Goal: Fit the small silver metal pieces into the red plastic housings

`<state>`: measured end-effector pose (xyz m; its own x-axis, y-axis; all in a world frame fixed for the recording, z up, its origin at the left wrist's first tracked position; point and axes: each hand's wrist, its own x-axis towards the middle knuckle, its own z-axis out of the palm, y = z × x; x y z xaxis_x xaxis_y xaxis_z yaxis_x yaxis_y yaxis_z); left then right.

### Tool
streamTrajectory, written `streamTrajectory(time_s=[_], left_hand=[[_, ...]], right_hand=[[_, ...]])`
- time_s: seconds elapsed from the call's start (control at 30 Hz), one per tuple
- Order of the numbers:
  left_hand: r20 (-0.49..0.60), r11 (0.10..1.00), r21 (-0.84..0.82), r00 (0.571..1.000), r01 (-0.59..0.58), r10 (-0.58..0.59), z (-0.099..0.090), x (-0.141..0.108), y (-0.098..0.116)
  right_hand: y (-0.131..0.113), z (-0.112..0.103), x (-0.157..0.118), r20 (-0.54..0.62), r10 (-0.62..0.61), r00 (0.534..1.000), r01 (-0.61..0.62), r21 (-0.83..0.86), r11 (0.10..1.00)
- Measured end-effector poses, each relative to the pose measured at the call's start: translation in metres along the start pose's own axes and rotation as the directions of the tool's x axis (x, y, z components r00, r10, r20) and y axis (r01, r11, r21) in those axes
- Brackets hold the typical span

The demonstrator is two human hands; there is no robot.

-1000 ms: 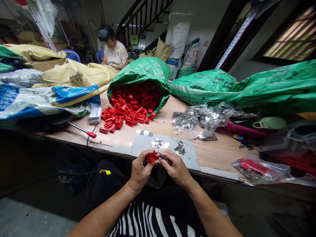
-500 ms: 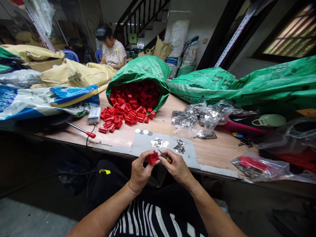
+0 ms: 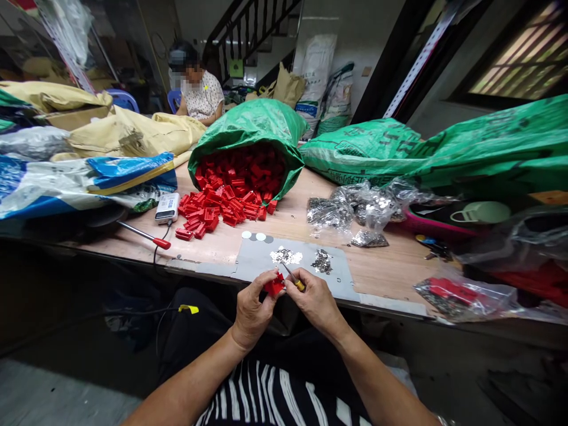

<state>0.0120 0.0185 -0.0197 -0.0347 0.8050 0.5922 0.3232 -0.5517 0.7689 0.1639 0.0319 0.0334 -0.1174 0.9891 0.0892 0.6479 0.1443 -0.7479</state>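
My left hand (image 3: 254, 307) pinches a small red plastic part (image 3: 274, 284) at the table's front edge. Close beside it, my right hand (image 3: 316, 299) holds a pointed tool with a yellow handle (image 3: 299, 284), its thin metal tip slanting up and left. The right fingertips touch the right side of the red part. Just beyond the hands, a grey mat (image 3: 255, 260) bears a pile of shiny metal pieces (image 3: 286, 255) and a darker pile of small pieces (image 3: 322, 261). Many loose red parts (image 3: 213, 210) spill from an open green sack (image 3: 261, 121).
A red-tipped metal lever (image 3: 162, 243) and a white device (image 3: 167, 208) are at the left. Clear bags of metal pieces (image 3: 331, 213) and a pink basket (image 3: 417, 225) stand right. Across the table sits a person (image 3: 204, 97); a bag with red parts (image 3: 457, 293) lies front right.
The tool in my right hand has tilted slightly, showing more of its yellow handle. Both hands stay close together around the red part. The view has shifted a little.
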Motion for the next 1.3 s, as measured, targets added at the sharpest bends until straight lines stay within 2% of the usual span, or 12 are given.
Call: streamTrajectory(time_s=[0.2, 0.47, 0.87, 1.03, 1.3], left_hand=[[-0.001, 1.0, 0.006, 1.0, -0.024, 0.024, -0.0008, -0.0008, 0.0013], [0.026, 1.0, -0.004, 1.0, -0.006, 0.006, -0.0003, -0.0007, 0.0021], [0.043, 0.999, 0.0, 0.998, 0.048, -0.048, -0.0002, -0.001, 0.0048], [0.043, 0.998, 0.0, 0.998, 0.056, -0.056, 0.0004, -0.0019, 0.0038], [0.053, 1.0, 0.003, 0.998, 0.03, -0.03, 0.0015, -0.0028, 0.0031]], right_hand=[[-0.0027, 0.0, -0.0017, -0.039, 0.027, 0.999, -0.028, -0.035, 0.999], [-0.0043, -0.0054, -0.0029, -0.032, -0.014, 0.999, 0.011, -0.093, 0.996], [-0.0029, -0.0052, -0.0061, -0.05, 0.019, 0.999, -0.02, -0.024, 1.0], [-0.0054, -0.0066, -0.0077, -0.09, 0.026, 0.996, -0.031, -0.053, 0.998], [-0.0063, -0.0024, -0.0081, -0.093, 0.045, 0.995, -0.055, -0.107, 0.993]])
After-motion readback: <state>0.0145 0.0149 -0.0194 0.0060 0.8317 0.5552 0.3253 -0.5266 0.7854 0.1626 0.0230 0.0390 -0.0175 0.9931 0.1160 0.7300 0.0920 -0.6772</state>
